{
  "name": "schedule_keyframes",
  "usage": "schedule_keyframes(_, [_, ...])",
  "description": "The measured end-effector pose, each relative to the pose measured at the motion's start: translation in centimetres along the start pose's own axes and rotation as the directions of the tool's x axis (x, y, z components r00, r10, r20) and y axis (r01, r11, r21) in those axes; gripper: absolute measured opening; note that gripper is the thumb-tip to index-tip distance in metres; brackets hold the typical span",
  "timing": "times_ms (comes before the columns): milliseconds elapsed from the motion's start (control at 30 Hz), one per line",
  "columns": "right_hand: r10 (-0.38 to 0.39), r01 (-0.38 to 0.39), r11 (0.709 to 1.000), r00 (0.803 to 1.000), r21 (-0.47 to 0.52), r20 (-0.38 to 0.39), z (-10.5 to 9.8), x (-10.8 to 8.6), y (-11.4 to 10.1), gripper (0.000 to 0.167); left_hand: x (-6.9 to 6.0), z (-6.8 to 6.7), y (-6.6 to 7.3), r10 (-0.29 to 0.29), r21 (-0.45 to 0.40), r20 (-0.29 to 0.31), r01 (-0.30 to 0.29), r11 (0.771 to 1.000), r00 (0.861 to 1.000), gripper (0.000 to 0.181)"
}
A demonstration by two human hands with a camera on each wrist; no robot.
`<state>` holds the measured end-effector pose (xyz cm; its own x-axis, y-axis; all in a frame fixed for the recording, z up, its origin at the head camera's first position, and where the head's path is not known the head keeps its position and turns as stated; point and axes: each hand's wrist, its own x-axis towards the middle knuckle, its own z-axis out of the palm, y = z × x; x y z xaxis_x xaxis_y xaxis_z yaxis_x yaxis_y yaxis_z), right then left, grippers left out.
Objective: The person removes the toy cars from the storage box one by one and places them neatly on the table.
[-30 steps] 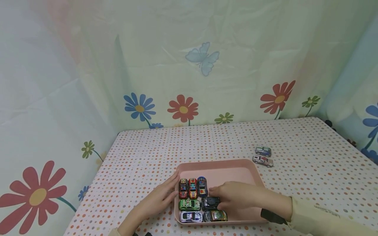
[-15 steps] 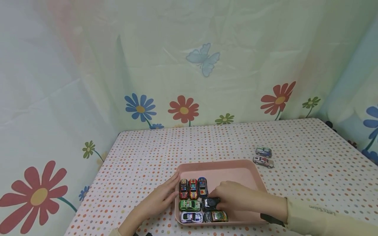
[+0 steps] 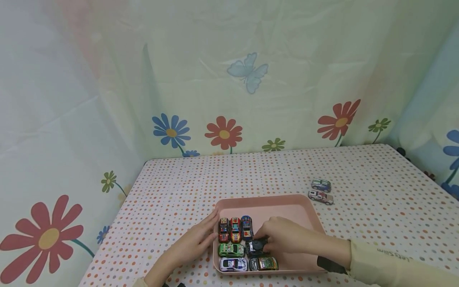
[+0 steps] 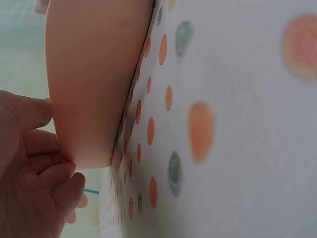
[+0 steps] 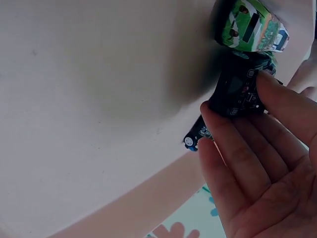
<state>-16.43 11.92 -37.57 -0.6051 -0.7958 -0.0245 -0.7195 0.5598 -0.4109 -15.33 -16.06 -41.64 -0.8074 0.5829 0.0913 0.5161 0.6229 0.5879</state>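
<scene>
My right hand [image 3: 283,236] pinches a black toy car [image 3: 255,247] between thumb and fingers inside the pink tray [image 3: 305,203]. In the right wrist view the black car's end [image 5: 237,91] shows between thumb and fingertips. My left hand [image 3: 195,241] rests against the tray's left side, its fingers lying along the rim. The left wrist view has the left hand [image 4: 39,163] touching the tray wall [image 4: 94,84]. A green toy car [image 3: 231,250] lies left of the black one. In front of them lie a white-and-purple car [image 3: 233,264] and a multicoloured car [image 3: 263,263].
Three toy cars stand side by side at the tray's left: a black-and-red one [image 3: 224,230], a red-and-yellow one [image 3: 235,230] and a blue one [image 3: 246,228]. Beyond the tray's right corner, a blue-green car [image 3: 320,184] and a white car [image 3: 320,197] lie on the dotted tablecloth [image 3: 186,179].
My right hand shifts slightly and keeps its grip on the black car, which stays almost in place. The left hand stays at the tray's side. The whole head view drifts a little.
</scene>
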Motion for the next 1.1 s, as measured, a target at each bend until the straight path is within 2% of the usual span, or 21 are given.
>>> schedule_keyframes(200, [-0.017, 0.017, 1.000, 1.000, 0.009, -0.006, -0.4, -0.1, 0.1, 0.020, 0.0, 0.0, -0.1, -0.003, -0.006, -0.002, 0.003, 1.000, 1.000, 0.054])
schedule_keyframes(400, [-0.028, 0.028, 0.998, 1.000, 0.060, -0.006, -0.9, -0.4, 0.0, 0.024, 0.0, -0.1, 0.0, -0.007, -0.005, -0.004, 0.007, 1.000, 1.000, 0.054])
schedule_keyframes(667, [-0.009, 0.016, 0.992, 0.998, 0.123, -0.057, -2.7, -0.9, 0.4, 0.028, 0.0, -0.1, 0.1, -0.021, -0.011, 0.003, 0.021, 1.000, 1.000, 0.054])
schedule_keyframes(867, [0.037, -0.024, 0.994, 0.992, 0.105, -0.123, -5.4, -1.4, 1.4, 0.026, 0.0, -0.1, 0.1, -0.022, -0.010, 0.001, 0.022, 1.000, 1.000, 0.054])
schedule_keyframes(1100, [0.148, -0.133, 0.986, 0.975, 0.097, -0.165, -8.1, -2.1, 3.0, 0.027, 0.0, -0.1, 0.2, -0.022, -0.014, -0.003, 0.022, 1.000, 1.000, 0.055])
